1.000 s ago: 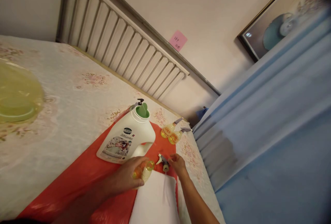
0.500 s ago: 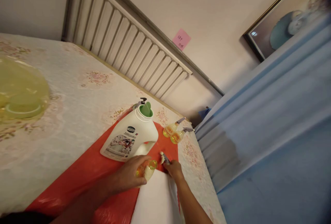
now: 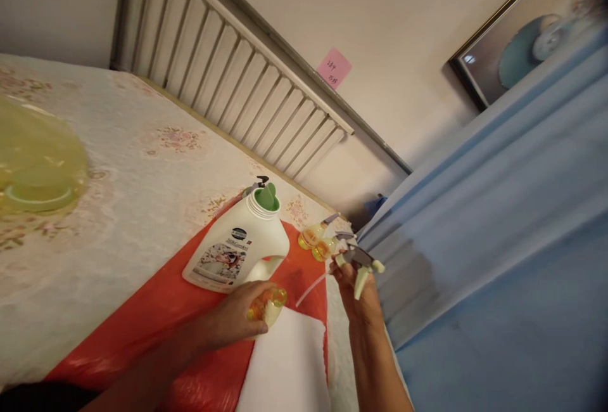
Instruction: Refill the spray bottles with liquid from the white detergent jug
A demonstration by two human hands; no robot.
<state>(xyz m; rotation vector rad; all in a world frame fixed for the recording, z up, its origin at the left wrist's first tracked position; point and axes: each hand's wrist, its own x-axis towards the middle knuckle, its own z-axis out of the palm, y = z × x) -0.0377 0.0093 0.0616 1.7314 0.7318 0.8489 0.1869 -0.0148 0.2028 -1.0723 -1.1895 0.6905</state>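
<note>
My left hand is wrapped round a small clear bottle of yellow liquid, its neck uncapped, over the red sheet. My right hand is raised to the right and pinches a trigger spray head whose thin dip tube trails down toward the bottle. A large white jug with a green funnel in its mouth stands just behind my left hand. Two small capped spray bottles of yellow liquid lie beyond it at the bed's edge.
A white paper or cloth lies on the red sheet below my hands. A yellow-green translucent bowl sits far left on the floral bedspread. A slatted headboard, a pink sticky note and blue fabric at right surround the spot.
My right hand picked the spray head up off the red sheet and carried it up and to the right. My left hand kept its hold on the small bottle.
</note>
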